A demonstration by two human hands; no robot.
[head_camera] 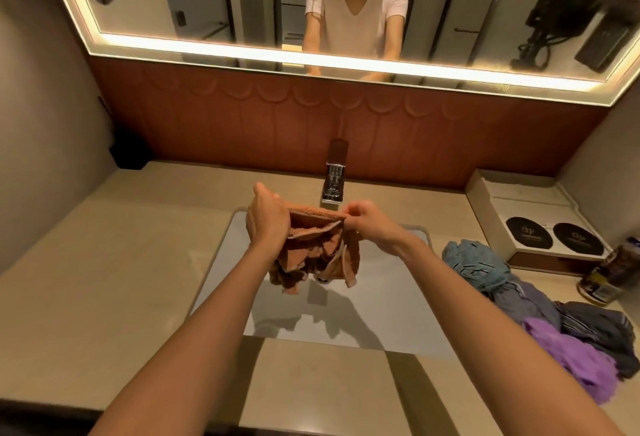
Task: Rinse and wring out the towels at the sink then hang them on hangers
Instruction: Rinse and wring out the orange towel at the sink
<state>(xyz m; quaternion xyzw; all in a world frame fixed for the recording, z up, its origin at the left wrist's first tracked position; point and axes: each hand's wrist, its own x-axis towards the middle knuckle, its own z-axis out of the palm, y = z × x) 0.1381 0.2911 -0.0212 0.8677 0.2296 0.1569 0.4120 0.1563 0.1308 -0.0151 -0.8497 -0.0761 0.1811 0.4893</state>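
A brown towel (313,255) with pale edging hangs crumpled over the grey sink basin (221,262). My left hand (268,219) grips its upper left corner and my right hand (369,224) pinches its upper right corner, so the top edge is stretched between them just in front of the chrome faucet (334,181). No water is visibly running. On the counter to the right lie several more towels: a blue one (476,264), a grey one (523,300), a dark striped one (599,331) and a purple one (571,359).
A beige counter (104,279) surrounds the sink. A white box with two dark round lids (530,227) stands at the back right, a dark bottle (609,273) beside it. A black box (130,153) sits in the back left corner. A lit mirror (242,2) spans the wall.
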